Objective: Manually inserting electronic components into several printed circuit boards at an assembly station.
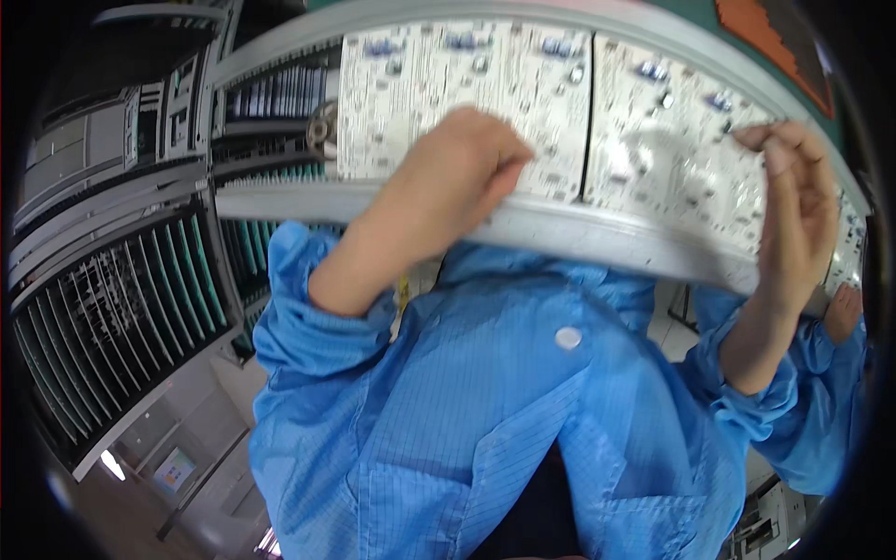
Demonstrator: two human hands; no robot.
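Observation:
Two white circuit boards lie side by side along a grey rail. My left hand (457, 168) is above the left circuit board (551, 121), its fingers curled and drawn together. Anything in that grip is hidden, and the hand is a little blurred. Over the far right part of the right circuit board (644, 159), my right hand (793, 205) has its thumb and fingers brought close together by a small dark part (728, 128). Whether it holds that part is too small to make out. Blue, silver and dark components stand on both boards.
The grey metal rail (607, 229) runs along the near side of the boards. A rack (121, 317) with several upright boards stands at the left. Another person's hand (845, 311) and blue sleeve are at the far right. An orange piece (775, 47) lies beyond the rail.

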